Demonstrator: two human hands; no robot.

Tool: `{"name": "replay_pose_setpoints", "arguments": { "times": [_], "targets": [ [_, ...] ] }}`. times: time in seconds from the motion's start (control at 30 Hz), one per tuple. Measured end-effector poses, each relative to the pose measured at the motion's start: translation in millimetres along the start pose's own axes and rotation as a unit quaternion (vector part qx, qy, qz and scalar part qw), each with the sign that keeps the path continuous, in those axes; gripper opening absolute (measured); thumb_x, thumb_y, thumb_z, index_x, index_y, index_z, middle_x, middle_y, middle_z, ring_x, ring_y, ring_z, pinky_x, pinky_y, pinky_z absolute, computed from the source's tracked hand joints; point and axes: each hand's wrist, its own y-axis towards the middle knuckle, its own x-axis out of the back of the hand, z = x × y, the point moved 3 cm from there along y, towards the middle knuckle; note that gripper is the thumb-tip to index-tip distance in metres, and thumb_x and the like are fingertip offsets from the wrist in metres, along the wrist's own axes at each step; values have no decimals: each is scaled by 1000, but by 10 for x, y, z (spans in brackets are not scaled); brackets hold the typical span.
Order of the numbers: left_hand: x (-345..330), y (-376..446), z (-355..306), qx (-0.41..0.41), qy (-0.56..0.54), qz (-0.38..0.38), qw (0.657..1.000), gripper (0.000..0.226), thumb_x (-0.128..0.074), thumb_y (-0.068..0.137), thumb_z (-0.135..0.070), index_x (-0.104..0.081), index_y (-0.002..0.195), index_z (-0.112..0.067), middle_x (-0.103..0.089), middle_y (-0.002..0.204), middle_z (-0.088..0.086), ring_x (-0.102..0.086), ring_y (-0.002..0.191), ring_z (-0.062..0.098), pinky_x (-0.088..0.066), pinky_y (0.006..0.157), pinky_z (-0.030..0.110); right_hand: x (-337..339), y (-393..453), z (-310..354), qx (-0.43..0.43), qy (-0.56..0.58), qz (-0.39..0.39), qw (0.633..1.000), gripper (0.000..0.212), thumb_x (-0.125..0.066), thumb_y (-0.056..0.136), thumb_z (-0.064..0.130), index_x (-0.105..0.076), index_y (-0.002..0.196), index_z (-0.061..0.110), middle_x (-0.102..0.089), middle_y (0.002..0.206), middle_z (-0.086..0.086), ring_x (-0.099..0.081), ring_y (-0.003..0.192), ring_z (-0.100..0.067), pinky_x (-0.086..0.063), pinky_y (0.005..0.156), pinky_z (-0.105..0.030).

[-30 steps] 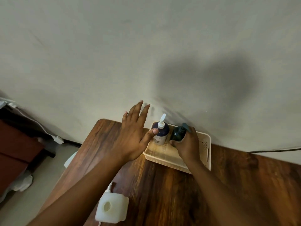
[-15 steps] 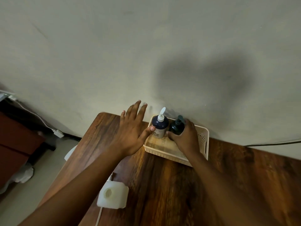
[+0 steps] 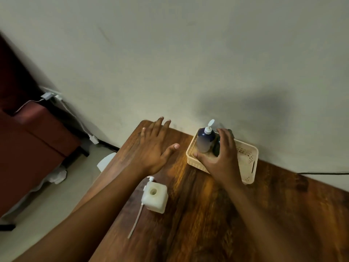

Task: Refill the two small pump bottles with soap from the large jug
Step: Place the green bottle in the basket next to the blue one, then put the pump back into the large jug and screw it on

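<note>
Labels: none legible on either pump bottle (image 3: 204, 139) in the basket (image 3: 247, 157). Left hand (image 3: 154, 148) hovers open, empty; right hand (image 3: 221, 156) spreads open over the dark bottle (image 3: 216, 148).

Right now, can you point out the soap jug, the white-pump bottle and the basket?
soap jug (image 3: 155, 197): head view, on its top face beside the open neck.
white-pump bottle (image 3: 204, 140): head view, on its body.
basket (image 3: 247, 163): head view, on its right wall.

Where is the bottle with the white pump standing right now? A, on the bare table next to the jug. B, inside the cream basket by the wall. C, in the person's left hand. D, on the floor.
B: the bottle with the white pump stands upright inside the cream basket, beside the right hand, while the left hand is open and holds nothing.
</note>
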Motion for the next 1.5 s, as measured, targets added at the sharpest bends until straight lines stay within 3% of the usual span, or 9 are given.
{"name": "replay_pose_setpoints", "arguments": {
  "times": [0.33,0.57,0.7,0.8,0.93,1.1,1.2,1.33,1.5],
  "targets": [
    [-547,-370,919,53,-84,-11,995,82,-33,97,-72,-12,165,-31,-3,174,-2,-2,160,20,-6,128,55,-696,-593,393,-59,45,241,968,106,-64,59,89,-7,145,65,-18,161,18,-21,141,-5,-32,99,-31],
    [-1009,-464,1301,134,-152,44,978,86,-46,97,-69,-10,165,-30,-9,174,0,-12,159,23,-15,125,48,-925,-1072,346,-89,39,303,948,114,-65,51,92,-6,145,66,-17,161,21,-17,134,1,-30,100,-32],
    [-1259,-519,1433,183,-158,74,967,97,-62,90,-67,-13,164,-28,-30,167,7,-38,148,30,-35,120,50,-1027,-1242,328,-105,48,317,941,124,-71,43,90,-7,146,64,-22,158,22,-22,140,-3,-35,108,-40],
    [-1363,-520,1482,209,-155,77,962,92,-72,85,-60,-28,157,-22,-62,138,12,-63,116,27,-55,93,40,-1100,-1296,358,-106,56,319,940,120,-77,47,80,-11,146,61,-26,156,22,-22,136,0,-32,106,-34],
    [-1454,-499,1456,196,-166,86,963,55,-79,84,-48,-53,124,-22,-69,108,1,-61,84,11,-41,59,20,-1182,-1324,339,-110,58,316,941,106,-84,59,63,-22,144,53,-36,148,20,-29,127,6,-36,100,-24],
    [-1472,-472,1338,172,-172,94,965,34,-80,81,-40,-61,101,-20,-69,94,0,-65,81,14,-57,68,35,-1211,-1372,338,-105,63,310,943,85,-85,66,53,-35,134,51,-44,125,29,-30,114,31,-33,79,2],
    [-1485,-468,1301,162,-173,99,966,31,-81,82,-35,-62,101,-20,-69,92,-3,-65,80,11,-53,62,27,-1178,-1376,335,-107,65,302,945,80,-84,66,55,-36,130,51,-42,116,36,-27,114,34,-33,71,8],
    [-1501,-473,1238,144,-163,133,967,32,-84,81,-29,-61,103,-23,-62,80,-18,-63,77,4,-41,55,13,-1030,-1401,268,-125,67,303,942,85,-80,64,61,-36,135,50,-44,124,31,-40,114,19,-36,73,4],
    [-1373,-457,1058,149,-162,146,965,48,-88,79,-27,-60,118,-21,-68,95,-10,-68,90,12,-58,76,30,-680,-1399,111,-154,59,276,947,87,-79,62,64,-34,135,53,-44,125,31,-43,117,8,-36,79,-3]
  ]
}}
